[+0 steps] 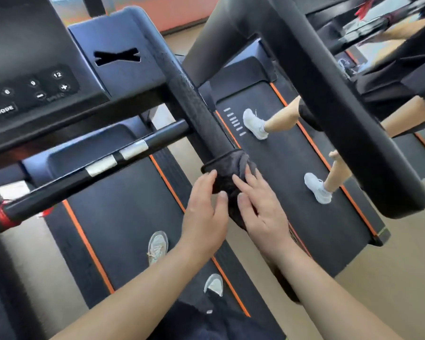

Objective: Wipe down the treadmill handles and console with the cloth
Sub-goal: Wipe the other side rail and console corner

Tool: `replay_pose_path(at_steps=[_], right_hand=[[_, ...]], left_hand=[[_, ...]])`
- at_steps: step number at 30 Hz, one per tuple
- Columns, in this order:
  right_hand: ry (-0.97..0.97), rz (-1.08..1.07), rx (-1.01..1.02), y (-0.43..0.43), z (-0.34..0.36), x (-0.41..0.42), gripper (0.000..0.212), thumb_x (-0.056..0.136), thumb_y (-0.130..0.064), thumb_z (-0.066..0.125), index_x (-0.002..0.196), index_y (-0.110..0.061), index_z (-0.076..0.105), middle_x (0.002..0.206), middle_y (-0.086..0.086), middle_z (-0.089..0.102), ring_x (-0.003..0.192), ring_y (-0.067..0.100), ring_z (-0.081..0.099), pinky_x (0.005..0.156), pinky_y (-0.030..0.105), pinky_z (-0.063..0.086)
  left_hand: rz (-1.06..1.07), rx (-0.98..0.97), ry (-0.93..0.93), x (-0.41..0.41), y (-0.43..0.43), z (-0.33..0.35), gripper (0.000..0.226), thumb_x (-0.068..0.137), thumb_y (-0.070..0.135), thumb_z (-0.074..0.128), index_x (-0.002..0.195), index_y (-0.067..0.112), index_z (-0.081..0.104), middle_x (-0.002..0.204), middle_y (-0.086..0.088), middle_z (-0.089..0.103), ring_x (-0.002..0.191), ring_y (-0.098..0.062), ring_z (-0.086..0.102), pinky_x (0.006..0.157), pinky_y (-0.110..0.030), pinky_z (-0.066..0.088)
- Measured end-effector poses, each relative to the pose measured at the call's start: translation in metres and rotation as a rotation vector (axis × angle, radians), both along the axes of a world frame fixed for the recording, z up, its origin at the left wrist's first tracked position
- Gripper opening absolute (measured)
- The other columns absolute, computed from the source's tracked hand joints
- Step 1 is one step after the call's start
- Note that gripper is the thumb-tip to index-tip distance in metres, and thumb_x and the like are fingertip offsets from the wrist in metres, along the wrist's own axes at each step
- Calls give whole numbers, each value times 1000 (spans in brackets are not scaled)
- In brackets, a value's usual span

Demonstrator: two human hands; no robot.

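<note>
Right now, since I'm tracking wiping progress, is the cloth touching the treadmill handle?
Touching: the head view shows the cloth wrapped snugly around the handle at its near end, no gap.

Two hands [204, 209] [263, 212], one cloth [227, 165], one console [35, 94], four shoes [157, 246] [214, 284] [254, 123] [317, 187].
</note>
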State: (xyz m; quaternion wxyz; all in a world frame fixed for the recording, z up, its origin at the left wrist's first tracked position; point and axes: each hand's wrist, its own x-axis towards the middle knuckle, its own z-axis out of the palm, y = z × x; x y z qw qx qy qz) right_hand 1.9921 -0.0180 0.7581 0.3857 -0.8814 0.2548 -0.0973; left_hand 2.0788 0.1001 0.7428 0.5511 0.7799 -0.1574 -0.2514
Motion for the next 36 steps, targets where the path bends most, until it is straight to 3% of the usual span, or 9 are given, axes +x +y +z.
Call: replay_pose_path(at_steps=[3,7,10,13,18,22,27,30,36], right_hand=[[-106,-208,488,-19,26,-23,34,107,-19,46,135,-27,64,140,-13,62,139,5,48,119,39,36],[-86,-346,345,-49,29,-35,27,105,-19,50,121,-26,70,119,-11,72,119,4,64,111,41,47],[-11,-321,319,-61,27,-45,27,104,-18,50,121,-32,66,115,-15,70,114,6,65,109,42,48],[2,-298,308,-66,26,-55,24,104,-20,51,117,-33,66,107,-13,72,104,10,68,104,39,52],[11,-286,328,-54,21,-67,22,102,-20,55,117,-29,68,106,-2,75,100,15,69,96,30,53],[91,-257,300,-51,12,-74,28,100,-24,57,126,-24,68,116,-13,72,112,4,65,105,36,51],[111,-266,242,-63,18,-78,22,101,-23,57,118,-31,69,106,-17,72,99,-4,64,89,9,46],[89,-293,253,-63,21,-75,20,101,-24,56,112,-36,67,94,-13,72,87,1,64,81,15,47],[62,-340,283,-55,30,-91,21,101,-23,57,118,-30,68,98,-17,72,91,-3,64,79,4,46]], left_hand=[[-13,26,76,-50,-21,10,65,107,31,46,162,22,15,170,7,14,154,1,7,127,-28,11],[94,123,161,-43,-79,18,84,106,47,40,160,14,-14,169,-15,-17,156,-19,-12,120,-25,-5],[311,246,206,17,-113,20,94,103,52,43,158,6,-19,167,-24,-10,155,-36,2,123,-42,8],[384,230,62,44,-113,4,95,101,55,46,160,6,-10,169,-18,0,155,-30,10,123,-44,15],[352,86,-86,-63,-102,-19,88,99,53,45,162,11,1,169,-19,-6,157,-31,0,127,-48,9],[235,100,-45,-127,-93,-27,99,93,56,50,161,19,-12,169,-7,-20,157,-23,-10,128,-42,5],[369,130,131,-14,-107,-12,122,84,47,76,160,10,-12,170,-14,0,157,-23,5,123,-29,4],[399,141,208,24,-108,0,120,85,53,74,161,13,-10,170,-10,4,156,-23,13,122,-32,14],[276,77,147,-92,-87,-15,112,92,57,64,161,16,-15,171,3,-12,156,-11,-8,120,-22,-4]])
